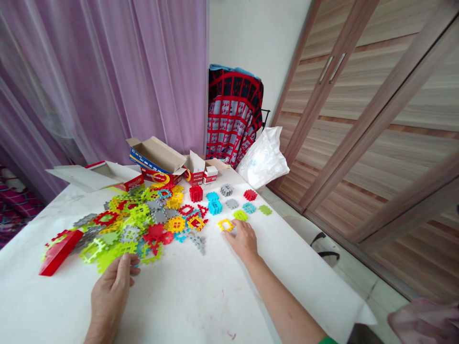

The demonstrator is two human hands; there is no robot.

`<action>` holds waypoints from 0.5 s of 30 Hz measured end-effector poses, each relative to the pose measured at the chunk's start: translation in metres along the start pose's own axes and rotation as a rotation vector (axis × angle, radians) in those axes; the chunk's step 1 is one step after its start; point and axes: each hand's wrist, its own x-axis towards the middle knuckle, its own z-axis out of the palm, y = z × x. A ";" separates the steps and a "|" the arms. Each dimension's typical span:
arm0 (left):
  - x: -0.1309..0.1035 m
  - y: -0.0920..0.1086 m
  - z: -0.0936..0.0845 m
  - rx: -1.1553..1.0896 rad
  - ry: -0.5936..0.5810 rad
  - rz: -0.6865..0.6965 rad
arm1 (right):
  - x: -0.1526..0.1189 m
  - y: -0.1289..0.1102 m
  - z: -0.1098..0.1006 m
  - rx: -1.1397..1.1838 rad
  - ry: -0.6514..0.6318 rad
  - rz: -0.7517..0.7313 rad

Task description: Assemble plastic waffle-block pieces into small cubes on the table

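My right hand [244, 240] has its thumb and fingertips on a yellow square frame piece [220, 227], low over the table. Just beyond it lie a lime green piece [240, 215] and a light blue piece [249, 208]. My left hand [114, 283] rests at the near edge of a mixed pile, its fingers loosely bent and nothing visible in them. Closest to that hand is a lime green notched piece [106, 260]. The pile also holds red frames [105, 218], grey pieces [129, 234] and yellow window pieces [176, 224].
Small stacks stand past my right hand: red [196, 193], blue [215, 207] and grey [226, 189]. Open cardboard boxes [156, 155] line the back of the white table [201, 301]. A red triangular block [60, 253] lies left, and a white plastic bag [265, 157] sits at the right edge.
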 end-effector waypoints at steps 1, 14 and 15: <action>0.000 0.000 0.000 0.000 0.000 -0.001 | 0.000 0.002 0.001 0.024 0.021 -0.009; -0.004 0.006 0.002 -0.075 0.002 0.017 | -0.005 0.019 0.007 0.236 0.106 -0.056; -0.004 0.006 0.002 -0.075 -0.001 0.019 | -0.005 0.019 0.008 0.233 0.108 -0.068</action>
